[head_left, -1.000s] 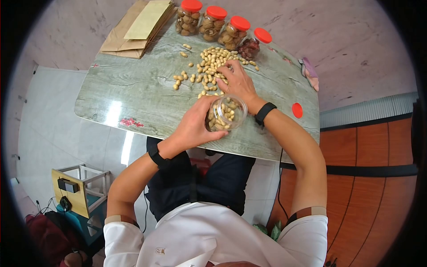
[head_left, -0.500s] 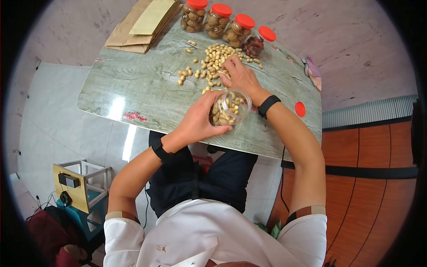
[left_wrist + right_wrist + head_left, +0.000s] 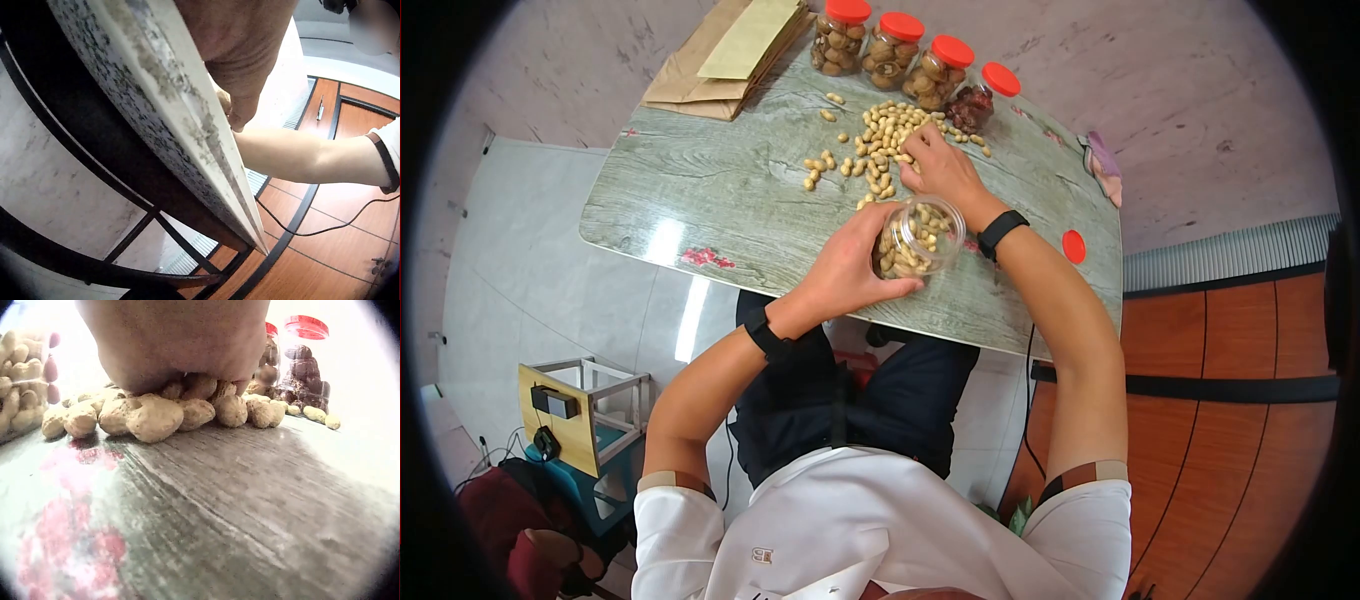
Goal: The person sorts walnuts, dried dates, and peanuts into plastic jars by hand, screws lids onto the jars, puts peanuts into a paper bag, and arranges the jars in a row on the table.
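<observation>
My left hand [image 3: 850, 265] grips a clear plastic jar [image 3: 922, 206] from its left side, thumb along the lower side. The jar is lidless, tilted with its mouth toward the right hand, and partly filled with peanuts. Loose peanuts [image 3: 892, 128] lie in a heap on the table beyond it. At the near right side of this heap is my right hand [image 3: 948, 172], its fingers curled down around some peanuts. The right wrist view shows peanuts [image 3: 156, 417] under that hand, the fingertips hidden among them. In the left wrist view, the left hand [image 3: 240, 44] stands above the table edge [image 3: 187, 112].
Three red-lidded jars of walnuts [image 3: 890, 50] and a smaller jar of dark red dried fruit [image 3: 972, 106] line the far edge. Brown paper bags [image 3: 700, 85] lie at the back left. On the right are a red lid [image 3: 1074, 246] and a purple-pink cloth [image 3: 1103, 170].
My right hand's fingers, more spread a second ago, have curled in over peanuts at the heap. My left hand keeps hold of the jar in about the same place.
</observation>
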Action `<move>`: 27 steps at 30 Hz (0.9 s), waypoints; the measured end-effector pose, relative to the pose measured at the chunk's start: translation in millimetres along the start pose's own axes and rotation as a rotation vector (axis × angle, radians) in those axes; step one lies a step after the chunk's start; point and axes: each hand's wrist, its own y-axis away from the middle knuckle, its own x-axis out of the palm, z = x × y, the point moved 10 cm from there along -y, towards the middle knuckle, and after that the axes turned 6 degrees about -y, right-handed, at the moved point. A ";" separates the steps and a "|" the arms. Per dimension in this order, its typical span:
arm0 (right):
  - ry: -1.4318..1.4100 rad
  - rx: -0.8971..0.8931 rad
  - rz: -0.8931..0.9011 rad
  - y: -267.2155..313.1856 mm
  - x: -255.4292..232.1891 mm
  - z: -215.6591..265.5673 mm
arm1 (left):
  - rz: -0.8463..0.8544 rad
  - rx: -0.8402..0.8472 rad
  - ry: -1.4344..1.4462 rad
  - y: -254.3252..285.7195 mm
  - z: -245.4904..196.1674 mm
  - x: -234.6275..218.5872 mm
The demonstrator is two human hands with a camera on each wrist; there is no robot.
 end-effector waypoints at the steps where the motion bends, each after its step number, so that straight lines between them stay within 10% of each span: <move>1: -0.012 -0.020 -0.004 0.1 0.2 0.5 | 0.011 -0.007 -0.008 0.3 1.8 1.1; 14: -0.180 0.049 -0.130 -14.5 -37.4 -32.5 | -0.016 -0.013 -0.001 -0.4 3.3 0.4; 19: -0.506 0.339 0.223 -24.4 -60.8 -29.6 | -0.051 -0.042 0.003 1.5 10.0 -0.5; 27: -0.444 0.290 0.639 -26.1 -107.8 66.6 | -0.058 -0.095 0.060 -0.5 18.8 0.2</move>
